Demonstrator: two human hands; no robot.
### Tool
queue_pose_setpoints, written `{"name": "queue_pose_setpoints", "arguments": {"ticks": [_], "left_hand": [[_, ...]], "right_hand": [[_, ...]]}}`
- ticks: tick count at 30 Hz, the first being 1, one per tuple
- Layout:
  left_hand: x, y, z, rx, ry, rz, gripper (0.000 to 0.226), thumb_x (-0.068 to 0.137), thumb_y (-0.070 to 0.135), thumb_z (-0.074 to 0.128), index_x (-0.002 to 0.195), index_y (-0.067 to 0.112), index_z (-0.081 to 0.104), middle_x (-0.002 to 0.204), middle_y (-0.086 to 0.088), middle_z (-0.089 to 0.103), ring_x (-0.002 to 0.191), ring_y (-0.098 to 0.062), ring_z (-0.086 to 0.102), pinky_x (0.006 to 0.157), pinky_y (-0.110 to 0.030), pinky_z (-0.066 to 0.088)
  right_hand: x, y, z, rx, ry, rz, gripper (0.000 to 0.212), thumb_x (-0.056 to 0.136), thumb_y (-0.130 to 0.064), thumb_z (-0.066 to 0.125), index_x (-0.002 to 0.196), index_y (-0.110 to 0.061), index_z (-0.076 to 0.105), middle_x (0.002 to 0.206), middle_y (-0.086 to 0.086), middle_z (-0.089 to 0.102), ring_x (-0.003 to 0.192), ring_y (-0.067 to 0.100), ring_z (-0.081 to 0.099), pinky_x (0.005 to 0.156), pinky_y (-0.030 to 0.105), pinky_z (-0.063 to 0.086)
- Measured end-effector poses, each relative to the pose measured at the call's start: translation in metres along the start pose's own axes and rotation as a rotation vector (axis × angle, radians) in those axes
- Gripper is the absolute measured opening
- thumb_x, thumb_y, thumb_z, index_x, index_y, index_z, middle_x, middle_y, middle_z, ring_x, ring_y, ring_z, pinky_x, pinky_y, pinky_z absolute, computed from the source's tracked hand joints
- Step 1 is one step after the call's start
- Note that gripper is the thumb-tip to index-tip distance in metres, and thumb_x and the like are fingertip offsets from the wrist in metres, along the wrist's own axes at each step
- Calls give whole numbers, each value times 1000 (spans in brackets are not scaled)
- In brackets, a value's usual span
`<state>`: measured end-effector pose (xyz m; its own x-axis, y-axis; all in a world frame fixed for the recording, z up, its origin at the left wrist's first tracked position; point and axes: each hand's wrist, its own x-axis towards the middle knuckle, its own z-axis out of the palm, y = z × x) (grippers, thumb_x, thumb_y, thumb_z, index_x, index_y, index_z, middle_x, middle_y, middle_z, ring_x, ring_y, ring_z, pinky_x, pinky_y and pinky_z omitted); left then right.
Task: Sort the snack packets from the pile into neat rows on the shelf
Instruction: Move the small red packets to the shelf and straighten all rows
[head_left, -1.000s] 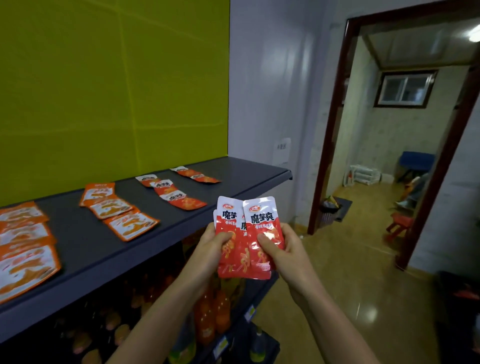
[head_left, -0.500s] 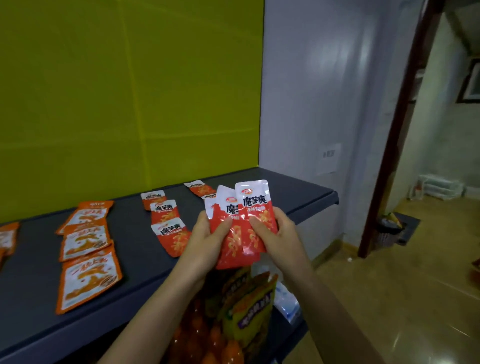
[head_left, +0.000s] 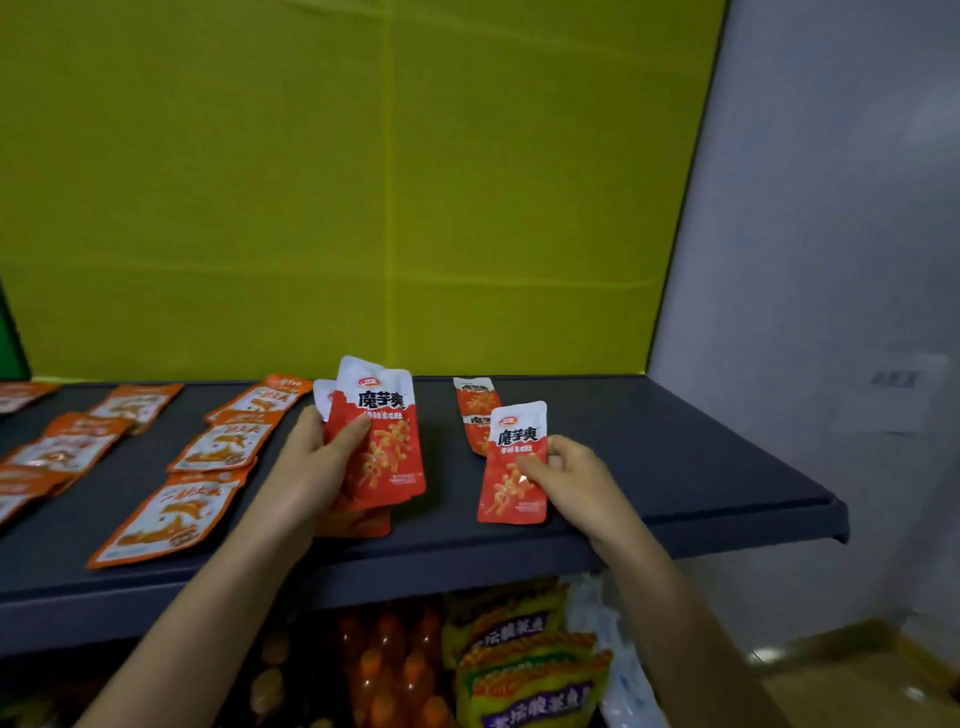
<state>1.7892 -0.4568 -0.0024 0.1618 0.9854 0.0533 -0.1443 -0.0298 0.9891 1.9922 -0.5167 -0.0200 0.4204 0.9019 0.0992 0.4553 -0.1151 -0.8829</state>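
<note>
Shelf (head_left: 675, 467) of dark grey runs before us under a yellow-green wall (head_left: 363, 182), with a pale wall (head_left: 831, 208) to the right. Our left hand (head_left: 317, 462) grips a stack of red packets (head_left: 387, 447). Our right hand (head_left: 571, 478) pinches a single red packet (head_left: 511, 467) low over the shelf front, near two flat red packets (head_left: 475, 400). Orange packets (head_left: 218, 447) lie in rows at left.

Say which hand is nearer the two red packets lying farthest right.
Right. The right hand, holding one packet, is just in front of the red packets; the left hand, holding a stack, is farther left.
</note>
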Motion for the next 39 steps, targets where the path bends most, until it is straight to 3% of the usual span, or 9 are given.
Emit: {"name": "queue_pose_setpoints", "arguments": {"ticks": [3,6,9,14,20,24,28,32,39], "left_hand": [[-3,0,1,-7,37,-2,5,93,24,52,89,24,50,82,-3,59,63,-22,60,55,-55,53],[-3,1,2,-20,71,21,9,93,22,52,85,23,51,82,-5,59,64,-21,59,44,-42,55],[-2,2,2,6,84,64,3,93,20,52,91,22,53,90,-8,63,68,-20,61,39,-27,52],[3,1,11,12,70,70,15,94,18,50,108,15,52,94,-7,65,73,-18,62,48,-23,54],[12,2,26,-15,-13,77,7,94,14,48,101,13,52,88,-4,64,71,-12,61,47,-17,52],[14,0,31,-20,-69,59,14,94,16,49,107,13,51,93,-6,66,70,-12,65,46,-17,53],[16,-3,43,-28,-134,52,18,94,16,49,111,13,51,92,-3,67,68,-10,67,48,-17,53],[21,-4,66,24,-173,76,24,93,18,52,116,12,51,103,-7,68,81,-14,66,60,-22,57],[32,2,119,-69,-162,18,17,94,26,50,103,14,57,84,-3,67,66,-11,64,51,-21,54]], "right_hand": [[9,6,1,-108,-53,-84,22,88,-28,59,100,-11,62,98,0,73,92,15,68,87,37,53],[14,9,-1,-210,-82,-149,23,87,-32,61,104,-16,61,89,-4,71,90,11,66,79,29,50],[16,12,-4,-270,-83,-193,37,87,-35,61,120,-20,54,74,-16,62,80,4,61,71,21,44],[15,13,-5,-359,-56,-229,44,88,-40,57,128,-22,48,68,-22,52,70,-4,51,58,5,30],[14,13,-4,-354,-8,-231,45,87,-38,60,127,-21,48,65,-19,50,62,-11,44,55,6,30],[14,16,-3,-377,75,-231,45,85,-39,62,121,-18,46,73,-15,44,69,-1,44,59,14,33],[14,16,-1,-28,210,-319,27,84,-34,64,105,-21,54,81,-8,52,75,7,52,66,16,40],[18,-4,-8,223,18,-282,22,89,-38,56,104,-22,60,93,-6,65,81,1,61,65,9,45],[54,-5,-31,379,-6,-280,19,82,-20,69,95,-13,56,79,1,65,70,10,64,62,18,51]]}}
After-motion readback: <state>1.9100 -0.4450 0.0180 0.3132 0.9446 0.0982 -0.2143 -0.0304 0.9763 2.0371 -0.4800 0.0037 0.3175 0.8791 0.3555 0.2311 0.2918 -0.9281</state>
